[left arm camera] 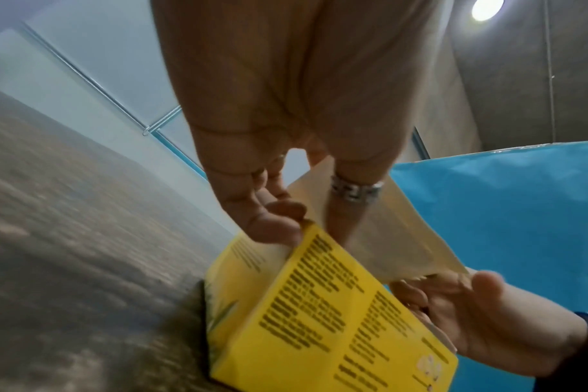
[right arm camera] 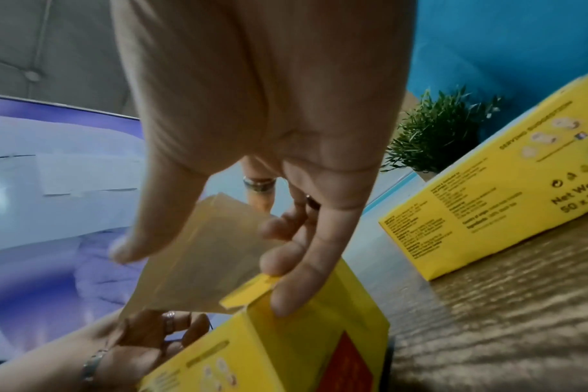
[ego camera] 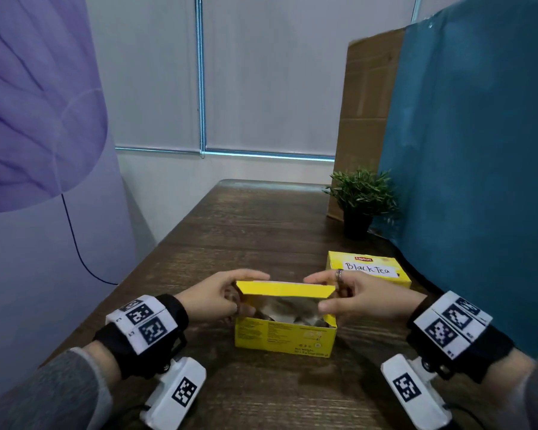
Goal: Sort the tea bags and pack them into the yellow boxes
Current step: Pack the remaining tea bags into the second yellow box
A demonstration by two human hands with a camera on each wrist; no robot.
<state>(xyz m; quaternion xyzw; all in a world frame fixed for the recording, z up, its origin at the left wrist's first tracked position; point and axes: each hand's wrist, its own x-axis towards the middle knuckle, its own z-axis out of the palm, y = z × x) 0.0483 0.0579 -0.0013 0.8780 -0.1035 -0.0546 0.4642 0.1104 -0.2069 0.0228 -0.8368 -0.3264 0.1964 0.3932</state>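
Near the bench's (ego camera: 261, 218) front edge stands the open yellow box (ego camera: 284, 338) with tea bags (ego camera: 288, 308) inside. The left hand (ego camera: 212, 297) and right hand (ego camera: 359, 297) each pinch an end of its lid flap (ego camera: 284, 288), likely to fold it shut evenly. A second box (ego camera: 368, 268), labelled Black Tea, sits closed toward the right edge.

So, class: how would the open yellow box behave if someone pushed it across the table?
The open box is thin card, so probably light and likely to slide. Its lid, pinched by both hands, looks bendy. Its broad base suggests it won't tip.
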